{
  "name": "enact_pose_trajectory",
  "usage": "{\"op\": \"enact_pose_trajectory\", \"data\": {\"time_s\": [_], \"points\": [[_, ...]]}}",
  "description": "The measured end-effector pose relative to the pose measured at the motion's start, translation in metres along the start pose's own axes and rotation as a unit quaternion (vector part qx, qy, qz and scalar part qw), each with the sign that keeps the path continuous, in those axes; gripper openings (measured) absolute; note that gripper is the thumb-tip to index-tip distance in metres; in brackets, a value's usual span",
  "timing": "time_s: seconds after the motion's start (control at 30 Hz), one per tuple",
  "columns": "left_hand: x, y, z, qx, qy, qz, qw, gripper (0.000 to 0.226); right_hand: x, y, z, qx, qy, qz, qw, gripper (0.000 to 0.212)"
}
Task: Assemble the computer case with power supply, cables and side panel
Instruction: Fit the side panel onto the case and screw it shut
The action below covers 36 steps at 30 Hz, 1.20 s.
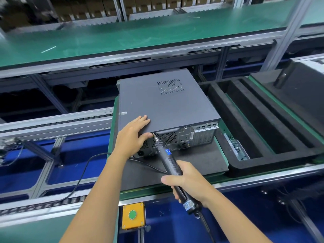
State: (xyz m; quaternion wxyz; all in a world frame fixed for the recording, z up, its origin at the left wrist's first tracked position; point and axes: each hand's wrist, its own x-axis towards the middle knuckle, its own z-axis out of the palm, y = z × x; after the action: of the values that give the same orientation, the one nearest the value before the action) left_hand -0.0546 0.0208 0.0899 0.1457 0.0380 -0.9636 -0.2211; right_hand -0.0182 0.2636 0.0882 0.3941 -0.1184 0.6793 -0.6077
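The head view shows the left hand [134, 133] lying flat, fingers straight, on the near left corner of the side panel [164, 104] that covers the computer case [177, 118], thumb hooked over the rear edge. The right hand [188, 181] grips an electric screwdriver [168, 158], its tip touching the case's rear top edge beside that thumb. The case rests on a dark foam pad [192, 162]; the screwdriver's blue label is too blurred to read.

A dark grey computer case [166, 104] with a dotted vent patch sits near a black-and-blue screwdriver [168, 160], yellow box [133, 216], green button [132, 214].
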Motion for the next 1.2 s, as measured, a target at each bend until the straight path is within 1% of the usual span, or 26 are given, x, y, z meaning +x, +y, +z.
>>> {"op": "enact_pose_trajectory", "data": {"time_s": [0.07,0.13,0.2,0.27,0.43,0.5,0.6,0.67,0.73,0.77,0.83,0.9,0.93,0.97,1.0,1.2], "points": [[0.0,0.0,-0.005,-0.082,-0.003,-0.013,0.997,0.056,-0.001,0.001,-0.001,0.0,-0.001,0.002,1.0,0.039],[-0.002,0.0,-0.009,-0.135,0.018,-0.005,0.991,0.051,-0.003,0.003,-0.002,0.0,-0.006,0.006,1.0,0.038],[-0.004,0.002,-0.011,-0.137,0.04,0.011,0.99,0.043,-0.005,0.006,-0.001,-0.004,-0.013,0.01,1.0,0.037],[-0.006,0.004,-0.013,-0.125,0.042,0.021,0.991,0.038,-0.007,0.008,0.001,-0.011,-0.022,0.014,1.0,0.037],[-0.011,0.004,-0.024,-0.114,-0.01,0.018,0.993,0.035,-0.011,0.007,0.004,-0.013,-0.037,0.005,0.999,0.037],[-0.015,0.006,-0.027,-0.129,-0.001,-0.001,0.992,0.031,-0.013,0.004,0.003,-0.012,-0.043,-0.004,0.999,0.037],[-0.019,0.016,-0.027,-0.202,0.011,-0.041,0.978,0.022,-0.015,-0.003,0.0,-0.006,-0.054,-0.017,0.998,0.037],[-0.016,0.022,-0.027,-0.216,-0.002,-0.072,0.974,0.017,-0.017,-0.006,-0.001,-0.004,-0.065,-0.022,0.998,0.035],[-0.013,0.024,-0.027,-0.267,-0.037,-0.105,0.957,0.017,-0.018,-0.007,-0.001,-0.004,-0.069,-0.027,0.997,0.035],[-0.011,0.025,-0.026,-0.31,-0.048,-0.123,0.942,0.02,-0.019,-0.007,-0.001,-0.005,-0.069,-0.028,0.997,0.035],[-0.011,0.024,-0.024,-0.407,-0.052,-0.164,0.897,0.02,-0.02,-0.007,-0.002,-0.01,-0.069,-0.029,0.997,0.032],[-0.013,0.022,-0.021,-0.497,-0.053,-0.209,0.841,0.015,-0.021,-0.006,-0.004,-0.013,-0.071,-0.031,0.997,0.031],[-0.013,0.022,-0.02,-0.526,-0.056,-0.227,0.817,0.014,-0.021,-0.006,-0.005,-0.015,-0.071,-0.032,0.997,0.031],[-0.014,0.021,-0.019,-0.544,-0.058,-0.24,0.802,0.012,-0.021,-0.005,-0.007,-0.019,-0.07,-0.033,0.997,0.03],[-0.014,0.02,-0.019,-0.551,-0.058,-0.247,0.795,0.012,-0.02,-0.005,-0.008,-0.023,-0.068,-0.032,0.997,0.03],[-0.011,0.025,-0.017,-0.549,-0.024,-0.263,0.793,0.017,-0.021,-0.002,-0.012,-0.029,-0.062,-0.029,0.997,0.03]]}}
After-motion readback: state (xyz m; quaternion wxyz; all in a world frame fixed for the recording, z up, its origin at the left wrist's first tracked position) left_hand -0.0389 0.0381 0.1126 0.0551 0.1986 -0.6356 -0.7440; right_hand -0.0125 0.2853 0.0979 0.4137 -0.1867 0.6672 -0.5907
